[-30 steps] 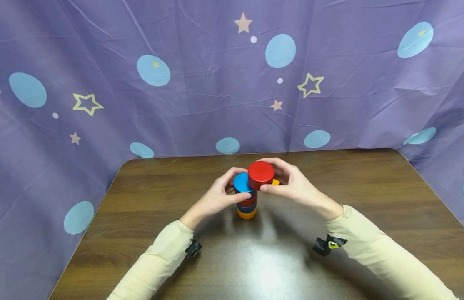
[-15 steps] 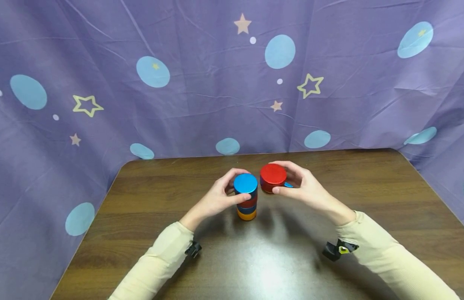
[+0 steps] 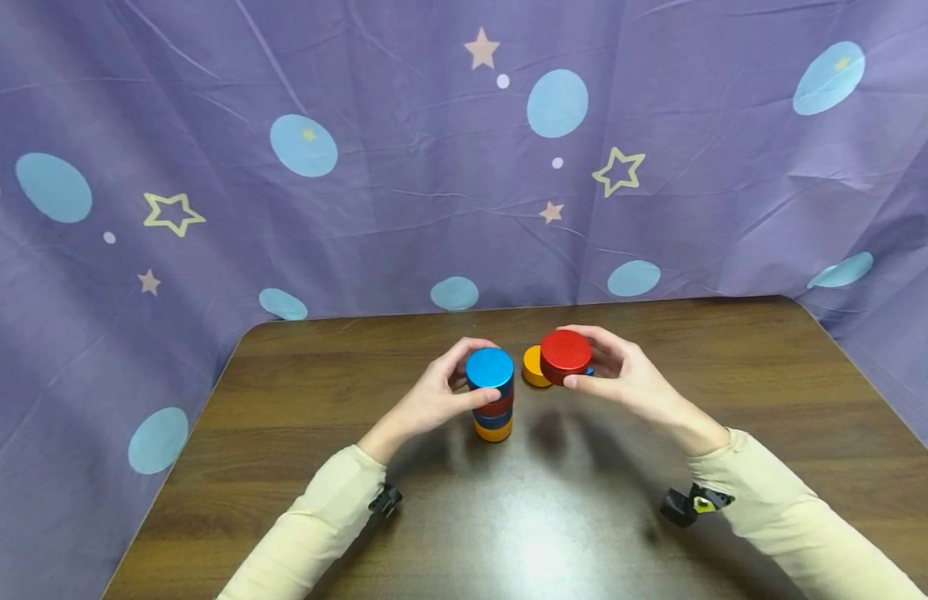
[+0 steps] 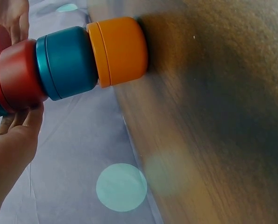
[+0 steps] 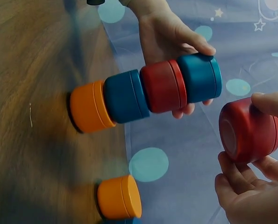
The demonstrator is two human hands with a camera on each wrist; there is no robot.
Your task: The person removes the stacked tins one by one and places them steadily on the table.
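Note:
Small round lidded tins stand in a tower: an orange tin [image 5: 92, 107] at the bottom, then a blue tin [image 5: 125, 96], a red tin [image 5: 163, 86] and a top blue tin [image 3: 490, 368]. My left hand [image 3: 437, 392] grips the tower near its top, thumb on the top blue tin, fingers behind it. To the right, my right hand [image 3: 636, 383] holds another red tin [image 3: 566, 354] between thumb and fingers, raised off the table and apart from the tower. The right wrist view shows this tin's underside.
Beyond the held red tin, a loose orange tin [image 3: 536, 367] stands on the wooden table [image 3: 344, 358]. Beside it is another blue tin [image 5: 122, 221], mostly hidden. A purple patterned curtain [image 3: 389, 167] hangs behind the table's far edge.
My right hand has carried the red tin rightward, away from the tower's top, uncovering the loose orange tin. My left hand stays on the tower.

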